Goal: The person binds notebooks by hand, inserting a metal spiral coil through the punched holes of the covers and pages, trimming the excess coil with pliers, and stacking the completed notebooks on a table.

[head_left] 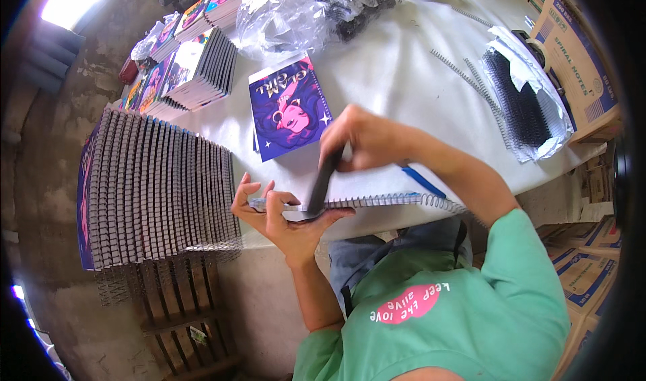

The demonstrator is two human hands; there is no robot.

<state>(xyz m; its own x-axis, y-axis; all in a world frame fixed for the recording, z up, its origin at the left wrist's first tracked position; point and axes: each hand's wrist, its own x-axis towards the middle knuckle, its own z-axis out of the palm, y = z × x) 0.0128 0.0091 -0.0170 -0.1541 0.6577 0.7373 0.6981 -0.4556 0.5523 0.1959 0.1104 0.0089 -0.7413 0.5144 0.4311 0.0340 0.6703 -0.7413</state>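
Note:
My left hand (289,223) grips a notebook's spine end near the table's front edge, thumb on the near side and fingers beyond. The notebook's wire spiral (383,200) runs off to the right along its edge, the loose end trailing past the pages toward my right forearm. My right hand (356,142) is closed around a dark, flat bar-like tool (326,180), slanting down to the spine between my left thumb and fingers. Just beyond the spiral lies a blue-handled tool (425,181), partly hidden. A purple-covered booklet (289,108) lies flat on the table beyond my hands.
At left stands a long row of spiral-bound notebooks (161,186), coil ends hanging past the table edge. Notebook stacks (202,65) and clear plastic (279,24) occupy the back. At right are loose coils (468,78), paper-wrapped black coils (518,105) and a cardboard box (579,65).

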